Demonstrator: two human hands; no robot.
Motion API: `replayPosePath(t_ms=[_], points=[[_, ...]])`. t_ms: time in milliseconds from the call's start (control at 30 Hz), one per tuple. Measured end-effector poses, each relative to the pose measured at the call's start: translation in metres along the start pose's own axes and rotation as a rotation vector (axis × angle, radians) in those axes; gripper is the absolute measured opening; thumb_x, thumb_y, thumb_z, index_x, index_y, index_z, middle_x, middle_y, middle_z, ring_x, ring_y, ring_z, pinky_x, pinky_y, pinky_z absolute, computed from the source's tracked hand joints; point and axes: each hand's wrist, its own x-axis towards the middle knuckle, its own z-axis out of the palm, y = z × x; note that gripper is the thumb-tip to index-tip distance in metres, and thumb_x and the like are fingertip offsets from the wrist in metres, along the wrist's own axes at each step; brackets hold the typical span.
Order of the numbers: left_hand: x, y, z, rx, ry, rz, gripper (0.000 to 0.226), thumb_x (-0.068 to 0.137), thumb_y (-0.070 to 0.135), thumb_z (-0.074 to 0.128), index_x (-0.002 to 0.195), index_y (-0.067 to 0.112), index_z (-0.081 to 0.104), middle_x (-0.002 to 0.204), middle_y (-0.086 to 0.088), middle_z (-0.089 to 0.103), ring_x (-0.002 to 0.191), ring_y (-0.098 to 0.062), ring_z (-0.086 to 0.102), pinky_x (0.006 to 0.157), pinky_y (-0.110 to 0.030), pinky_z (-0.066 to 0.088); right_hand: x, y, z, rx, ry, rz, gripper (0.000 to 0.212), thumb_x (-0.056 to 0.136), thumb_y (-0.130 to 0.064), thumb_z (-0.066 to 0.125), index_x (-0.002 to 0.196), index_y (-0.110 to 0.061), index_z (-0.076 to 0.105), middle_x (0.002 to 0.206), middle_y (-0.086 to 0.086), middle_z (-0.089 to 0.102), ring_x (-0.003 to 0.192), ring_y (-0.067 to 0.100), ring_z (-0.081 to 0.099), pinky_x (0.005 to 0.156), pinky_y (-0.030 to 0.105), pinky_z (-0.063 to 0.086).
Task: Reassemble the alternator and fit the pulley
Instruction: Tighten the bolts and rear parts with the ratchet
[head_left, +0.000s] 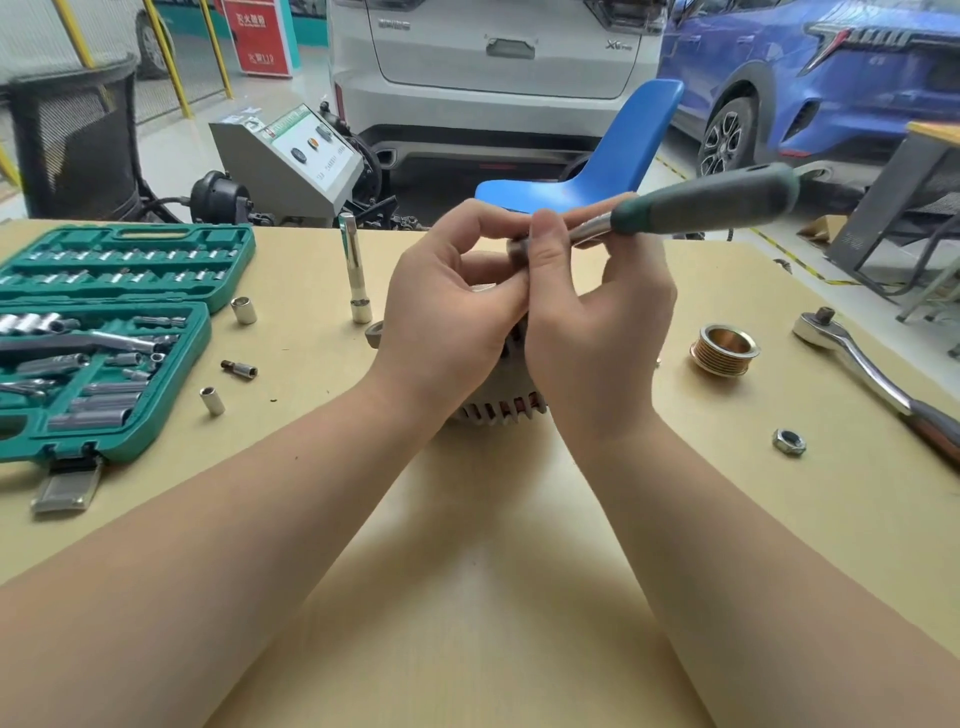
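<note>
Teal socket case (104, 332) lies open at the table's (467, 597) left edge; the silver finned alternator (501, 410) sits mid-table, mostly hidden beneath both hands; the left hand (447, 312) pinches the head of a green-handled ratchet (696, 200), the right hand (597, 322) curls round its shaft; the brass ribbed pulley (723, 349) and a nut (788, 442) lie apart nearer the right edge.

Socket case (104, 332) left, alternator (501, 410) centre, pulley (723, 349) and nut (788, 442) right

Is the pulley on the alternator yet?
Off. The pulley lies on the table, right of the alternator.
</note>
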Motion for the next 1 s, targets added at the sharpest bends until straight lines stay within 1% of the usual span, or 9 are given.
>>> replayPosePath(t_ms=[133,233,367,500,667,767,833,900,1000], points=[[0.000,0.001,0.000,0.013,-0.010,0.006,0.022,0.094,0.006,0.082,0.113,0.012,0.072,0.093,-0.005,0.084,0.078,-0.021,0.081,0.067,-0.038,0.064,0.018,0.001,-0.005,0.421,-0.091,0.346,0.021,0.101,-0.017,0.062,0.082,-0.022,0.066,0.075,-0.009,0.071,0.077,0.011,0.070,0.075,0.028,0.056],[0.002,0.002,0.001,0.043,-0.021,0.014,0.022,0.095,0.007,0.082,0.114,0.016,0.074,0.096,-0.001,0.084,0.088,-0.020,0.082,0.076,-0.038,0.066,0.034,0.005,-0.014,0.736,-0.296,0.678,0.029,0.104,-0.017,0.057,0.081,-0.013,0.073,0.078,0.005,0.073,0.077,0.018,0.072,0.071,0.030,0.058],[0.000,0.001,0.001,0.065,-0.012,0.031,0.021,0.096,0.009,0.080,0.115,0.016,0.074,0.097,-0.002,0.084,0.087,-0.017,0.082,0.077,-0.041,0.067,0.023,0.006,-0.012,0.509,-0.220,0.448,0.024,0.105,-0.020,0.059,0.084,-0.019,0.069,0.078,-0.006,0.075,0.078,0.012,0.072,0.073,0.025,0.055],[-0.001,0.002,0.000,0.064,0.021,0.054,0.019,0.098,0.007,0.079,0.116,0.012,0.077,0.099,-0.008,0.083,0.082,-0.020,0.079,0.070,-0.032,0.060,0.003,0.003,-0.005,0.011,-0.002,0.069,0.012,0.102,-0.034,0.062,0.090,-0.035,0.060,0.087,-0.012,0.070,0.088,0.009,0.068,0.090,0.043,0.053],[0.002,0.003,0.001,0.053,0.034,0.039,0.026,0.093,0.006,0.084,0.117,0.010,0.079,0.092,-0.006,0.083,0.078,-0.015,0.078,0.073,-0.027,0.059,0.017,0.005,-0.006,0.294,-0.112,0.245,0.021,0.104,-0.024,0.061,0.084,-0.028,0.064,0.077,-0.015,0.070,0.080,0.009,0.067,0.079,0.025,0.051],[0.002,0.003,0.001,0.060,0.025,0.034,0.026,0.093,0.006,0.083,0.118,0.013,0.078,0.096,-0.003,0.084,0.084,-0.014,0.080,0.075,-0.028,0.062,0.034,0.009,-0.011,0.588,-0.315,0.563,0.029,0.106,-0.020,0.057,0.082,-0.013,0.073,0.082,0.005,0.074,0.083,0.022,0.072,0.078,0.035,0.060],[0.002,0.003,0.001,0.056,0.018,0.042,0.026,0.094,0.005,0.082,0.118,0.015,0.078,0.099,-0.002,0.084,0.086,-0.013,0.081,0.075,-0.026,0.061,0.035,0.012,-0.012,0.624,-0.359,0.629,0.030,0.107,-0.021,0.056,0.086,-0.010,0.075,0.084,0.009,0.075,0.084,0.025,0.073,0.076,0.037,0.061],[0.000,0.002,0.001,0.067,0.013,0.068,0.025,0.095,0.005,0.081,0.118,0.015,0.078,0.104,-0.003,0.083,0.089,-0.012,0.081,0.075,-0.024,0.060,0.026,0.010,-0.011,0.555,-0.256,0.497,0.023,0.106,-0.019,0.058,0.087,-0.015,0.071,0.082,0.000,0.075,0.083,0.017,0.073,0.075,0.029,0.057],[-0.001,0.000,0.001,0.066,0.018,0.102,0.025,0.096,0.001,0.078,0.118,0.011,0.079,0.106,-0.005,0.082,0.093,-0.015,0.080,0.077,-0.030,0.062,0.008,0.007,-0.005,0.196,-0.054,0.155,0.011,0.102,-0.026,0.064,0.091,-0.025,0.066,0.088,-0.004,0.075,0.089,0.013,0.072,0.086,0.031,0.055]])
